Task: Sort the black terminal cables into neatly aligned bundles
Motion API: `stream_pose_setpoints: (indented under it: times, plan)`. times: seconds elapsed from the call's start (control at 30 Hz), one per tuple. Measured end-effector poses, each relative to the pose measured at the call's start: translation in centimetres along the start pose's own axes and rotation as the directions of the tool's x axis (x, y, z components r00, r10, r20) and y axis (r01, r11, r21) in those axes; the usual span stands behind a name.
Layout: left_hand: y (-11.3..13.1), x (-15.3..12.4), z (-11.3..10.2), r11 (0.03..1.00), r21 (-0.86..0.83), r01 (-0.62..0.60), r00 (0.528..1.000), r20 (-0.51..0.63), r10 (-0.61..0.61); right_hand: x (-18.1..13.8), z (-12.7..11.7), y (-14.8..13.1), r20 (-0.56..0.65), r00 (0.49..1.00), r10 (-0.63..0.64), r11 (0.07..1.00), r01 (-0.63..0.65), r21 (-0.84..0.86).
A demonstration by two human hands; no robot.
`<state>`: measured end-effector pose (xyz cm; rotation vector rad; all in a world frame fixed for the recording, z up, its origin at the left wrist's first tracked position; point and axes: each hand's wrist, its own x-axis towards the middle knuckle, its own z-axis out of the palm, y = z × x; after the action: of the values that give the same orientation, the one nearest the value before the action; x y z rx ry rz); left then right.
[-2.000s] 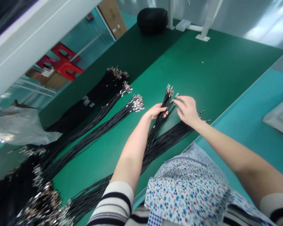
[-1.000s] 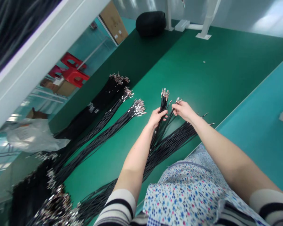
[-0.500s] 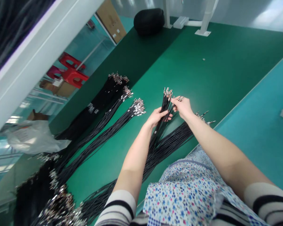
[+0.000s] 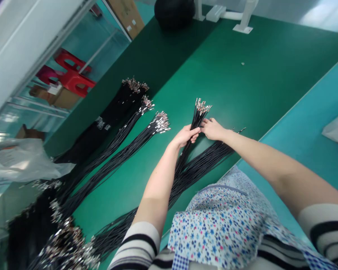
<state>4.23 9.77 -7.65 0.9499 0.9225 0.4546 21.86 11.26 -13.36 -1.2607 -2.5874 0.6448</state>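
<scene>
1. Here, with 12 o'clock at the top of the head view, the left hand (image 4: 188, 135) is closed around the held bundle (image 4: 197, 119) of thin black cords, its thumb laid across; it is the nearer hand.
2. The held bundle's long axis runs from 7 to 1 o'clock, its metal tips (image 4: 202, 107) fanned out at 1 o'clock from the left fingers, above the grip.
3. The right hand (image 4: 213, 129) has its bent fingers at the bundle's right edge, the cords at 9 o'clock from them and the tips at 12. Whether they pinch a cord or only rest there, I cannot tell.
4. Across the green tabletop (image 4: 256, 86), left to right: a tangled heap (image 4: 68, 240) between 7 and 8 o'clock, a black pile (image 4: 112, 107), two separate bundles (image 4: 126, 150) with tips toward 1 o'clock, then a loose bundle (image 4: 202, 163) lying from 8 to 2 o'clock, partly beneath the held one.
5. Around it: a plastic bag (image 4: 28, 159) near 9 o'clock, red stools (image 4: 76, 80) at 10, a rounded black object (image 4: 174, 15) at 12, a white post foot (image 4: 243, 28) at 1, and a pale package (image 4: 337, 127) at 3.
</scene>
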Motion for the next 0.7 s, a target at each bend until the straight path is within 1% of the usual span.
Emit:
stream_pose_setpoints:
  times: [0.03,0.07,0.13,0.17,0.23,0.27,0.33,0.4,0.47,0.5,0.57,0.63,0.7]
  plan:
    - [0.0,0.0,0.0,1.000,0.004,-0.006,1.000,-0.001,0.006,-0.5,0.2,0.1,0.031,0.998,-0.062,0.986,0.067,-0.156]
    - [0.0,-0.1,0.0,1.000,0.008,-0.013,1.000,-0.011,0.013,-1.0,0.3,0.2,0.072,0.992,-0.102,0.955,0.118,-0.273]
    - [0.0,-0.1,-0.1,1.000,0.018,-0.018,0.999,-0.035,0.019,-2.1,-0.1,0.5,0.159,0.983,-0.096,0.921,0.149,-0.361]
    - [0.0,0.0,-0.1,1.000,0.022,-0.017,0.999,-0.045,0.018,-2.7,-0.3,0.6,0.216,0.973,-0.079,0.919,0.155,-0.361]
    - [-0.3,0.3,-0.1,0.999,0.039,-0.009,0.998,-0.061,0.011,-3.8,-0.7,0.8,0.327,0.942,-0.077,0.934,0.183,-0.307]
    - [-0.5,0.5,-0.1,0.998,0.059,-0.002,0.997,-0.072,0.006,-4.3,-0.8,0.9,0.360,0.928,-0.094,0.940,0.201,-0.275]
    - [-0.9,1.0,0.1,0.993,0.113,0.012,0.995,-0.096,-0.002,-5.1,-0.7,0.9,0.378,0.916,-0.134,0.939,0.239,-0.247]
    - [-1.2,1.4,0.4,0.986,0.166,0.026,0.993,-0.118,-0.007,-5.5,-0.7,0.7,0.366,0.919,-0.150,0.931,0.255,-0.259]
    - [-1.3,1.7,0.8,0.977,0.207,0.039,0.988,-0.152,-0.007,-5.5,-1.2,0.3,0.338,0.930,-0.143,0.927,0.245,-0.283]
    - [-1.3,1.8,1.0,0.972,0.230,0.046,0.985,-0.173,-0.006,-5.3,-1.7,0.0,0.301,0.943,-0.140,0.924,0.234,-0.303]
    - [-1.1,1.9,1.3,0.962,0.263,0.072,0.982,-0.190,-0.021,-4.7,-3.1,-0.8,0.168,0.975,-0.146,0.912,0.198,-0.359]
    - [-0.9,1.7,1.6,0.962,0.248,0.113,0.988,-0.129,-0.083,-4.0,-4.7,-1.7,0.026,0.984,-0.174,0.902,0.170,-0.396]
    - [-0.8,1.4,1.7,0.971,0.189,0.145,0.989,-0.026,-0.143,-3.3,-5.8,-2.4,-0.059,0.978,-0.201,0.911,0.164,-0.379]
